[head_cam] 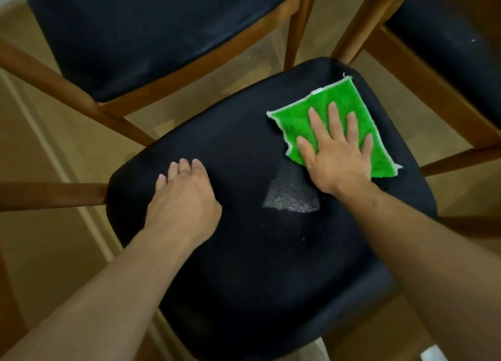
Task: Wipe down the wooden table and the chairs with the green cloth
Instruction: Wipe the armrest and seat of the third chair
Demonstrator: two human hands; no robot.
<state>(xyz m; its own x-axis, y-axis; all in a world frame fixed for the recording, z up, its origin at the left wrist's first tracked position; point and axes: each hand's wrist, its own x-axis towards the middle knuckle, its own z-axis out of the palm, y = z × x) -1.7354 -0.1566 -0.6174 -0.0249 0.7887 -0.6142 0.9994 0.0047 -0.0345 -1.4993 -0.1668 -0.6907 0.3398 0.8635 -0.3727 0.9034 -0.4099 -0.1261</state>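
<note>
A chair with a black padded seat (244, 252) and brown wooden frame fills the middle of the view. The green cloth (306, 116), edged in white, lies flat on the seat's far right part. My right hand (336, 154) presses on the cloth with straight, spread fingers. My left hand (181, 195) rests on the seat's left part with loosely bent fingers and holds nothing. A pale dusty patch (291, 198) shows on the seat between the two hands.
A second black-seated chair (151, 32) stands at the back left, its wooden rail close to the near seat. Part of a third chair (447, 46) is at the right. Wooden legs (360, 27) cross between them. Beige floor (40, 252) lies around.
</note>
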